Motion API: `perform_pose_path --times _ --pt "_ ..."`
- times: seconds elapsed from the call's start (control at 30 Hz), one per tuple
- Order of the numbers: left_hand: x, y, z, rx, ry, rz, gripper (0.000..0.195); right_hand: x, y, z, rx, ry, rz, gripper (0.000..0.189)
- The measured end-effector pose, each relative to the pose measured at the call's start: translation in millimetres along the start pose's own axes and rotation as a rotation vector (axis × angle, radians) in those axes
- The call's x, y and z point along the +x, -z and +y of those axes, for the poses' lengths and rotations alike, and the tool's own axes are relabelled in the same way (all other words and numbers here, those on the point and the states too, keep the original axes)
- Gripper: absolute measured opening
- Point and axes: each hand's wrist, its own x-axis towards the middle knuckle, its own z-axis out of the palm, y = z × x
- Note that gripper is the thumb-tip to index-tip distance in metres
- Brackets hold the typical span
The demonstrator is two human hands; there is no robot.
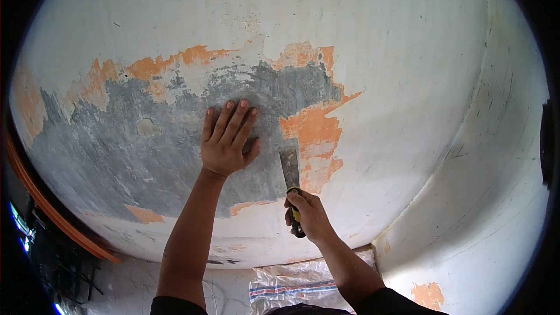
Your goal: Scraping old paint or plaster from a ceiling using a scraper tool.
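My left hand [226, 144] lies palm down with fingers spread against a grey bare patch [162, 166] of the wall [393, 52]. Below and to its right, my right hand [308, 214] grips a putty knife [289, 168] by its black and yellow handle. The flat metal blade points up the wall and shows pale smears; whether its edge touches the surface I cannot tell. Orange paint [317, 127] shows right of the blade and along the patch's ragged upper edge. White coating surrounds the patch.
An adjoining wall [490, 175] meets this one at a corner on the right. Plastic sheeting [291, 286] with coloured stripes lies at the bottom. An orange frame edge [57, 216] curves along the lower left, beside dark bars [78, 273].
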Motion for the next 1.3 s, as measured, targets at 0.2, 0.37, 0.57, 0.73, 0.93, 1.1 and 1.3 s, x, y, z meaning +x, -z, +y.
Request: perform_pose_path --times 0.2,0.37,0.57,0.73,0.93,1.1,1.3 --pt "-2.9 6.5 -6.0 0.044 0.0 -0.024 0.052 9.4 -16.9 -37.9 0.023 0.054 -0.034 0.032" --pt "-1.9 3.4 -4.0 0.038 0.0 -0.01 0.051 0.8 4.2 8.2 -0.023 -0.026 -0.006 0.032" --pt "-2.7 6.7 -4.5 0.017 0.031 0.008 0.048 -1.4 -10.9 -23.9 0.084 -0.07 -0.089 0.035" --pt "0.3 2.1 -0.6 0.016 0.026 0.018 0.049 0.9 2.5 -1.4 -0.033 -0.028 0.007 0.034" --pt "-0.4 7.5 -4.0 0.02 0.029 -0.002 0.049 15.1 -16.1 -36.4 -0.005 0.064 -0.04 0.032" --pt "-2.7 4.5 -0.9 0.034 0.016 -0.004 0.048 -0.9 3.1 1.6 -0.067 -0.035 0.022 0.032" --pt "-1.4 4.7 -2.1 0.038 0.019 -0.005 0.049 11.8 -10.4 -36.4 0.056 0.028 -0.033 0.031"
